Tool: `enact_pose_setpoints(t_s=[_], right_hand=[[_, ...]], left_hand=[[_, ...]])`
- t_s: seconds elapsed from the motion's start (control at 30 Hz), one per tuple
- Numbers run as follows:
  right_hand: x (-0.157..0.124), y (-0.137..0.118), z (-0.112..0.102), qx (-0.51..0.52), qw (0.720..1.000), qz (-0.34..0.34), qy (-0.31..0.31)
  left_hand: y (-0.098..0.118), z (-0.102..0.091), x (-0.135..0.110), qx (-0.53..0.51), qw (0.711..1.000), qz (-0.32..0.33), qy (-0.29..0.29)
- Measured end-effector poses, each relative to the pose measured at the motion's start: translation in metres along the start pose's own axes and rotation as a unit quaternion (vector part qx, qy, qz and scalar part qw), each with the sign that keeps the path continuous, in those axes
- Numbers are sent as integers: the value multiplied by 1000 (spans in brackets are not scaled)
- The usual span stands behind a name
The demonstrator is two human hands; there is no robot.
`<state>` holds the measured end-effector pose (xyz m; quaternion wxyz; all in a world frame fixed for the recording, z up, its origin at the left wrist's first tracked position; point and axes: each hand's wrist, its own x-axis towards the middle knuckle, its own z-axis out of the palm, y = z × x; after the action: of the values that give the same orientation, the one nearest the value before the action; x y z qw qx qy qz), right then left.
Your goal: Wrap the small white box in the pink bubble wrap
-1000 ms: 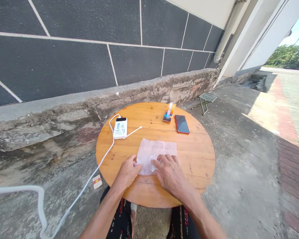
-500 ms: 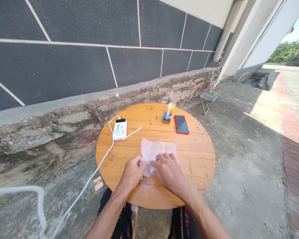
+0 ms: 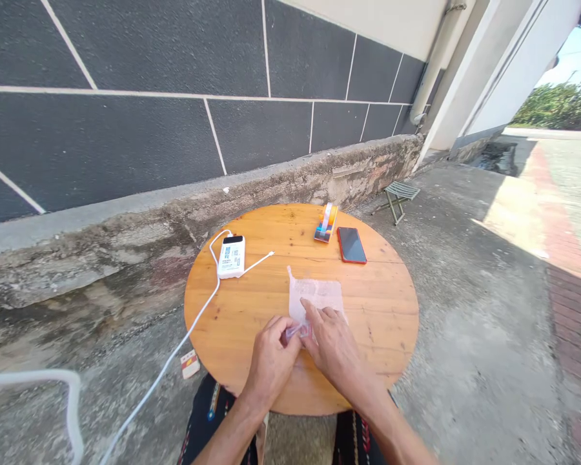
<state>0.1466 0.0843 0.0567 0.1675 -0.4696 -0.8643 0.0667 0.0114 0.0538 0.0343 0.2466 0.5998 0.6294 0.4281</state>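
A thin translucent plastic sheet [image 3: 317,294] lies on the round wooden table [image 3: 242,310], folded narrower than before. My left hand [image 3: 272,358] pinches its near left corner with closed fingers. My right hand [image 3: 333,342] lies on the sheet's near edge, its index finger stretched out and pressing the plastic down beside the left hand's pinch.
On the table's far side lie a white power bank [image 3: 231,256] with a white cable [image 3: 193,326] running off the left edge, a red phone [image 3: 352,245], and a small orange packet [image 3: 326,223]. A small folding stool [image 3: 399,194] stands by the wall. A red and white scrap [image 3: 190,363] lies on the ground.
My left hand has drawn the sheet's left side rightward, so the sheet looks narrower. Both hands have come closer together at its near edge.
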Motion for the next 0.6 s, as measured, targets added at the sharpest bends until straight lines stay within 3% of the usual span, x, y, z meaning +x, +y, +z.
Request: enact_pose_setpoints(t_s=[0.27, 0.4, 0.6], right_hand=[[-22, -10, 23, 2, 995, 14, 103], [-22, -7, 23, 16, 993, 2, 113], [-19, -5, 25, 24, 992, -3, 121]], left_hand=[[0, -13, -8, 7, 994, 65, -88], [-2, -20, -5, 60, 980, 134, -133], [4, -23, 3, 178, 939, 255, -144]])
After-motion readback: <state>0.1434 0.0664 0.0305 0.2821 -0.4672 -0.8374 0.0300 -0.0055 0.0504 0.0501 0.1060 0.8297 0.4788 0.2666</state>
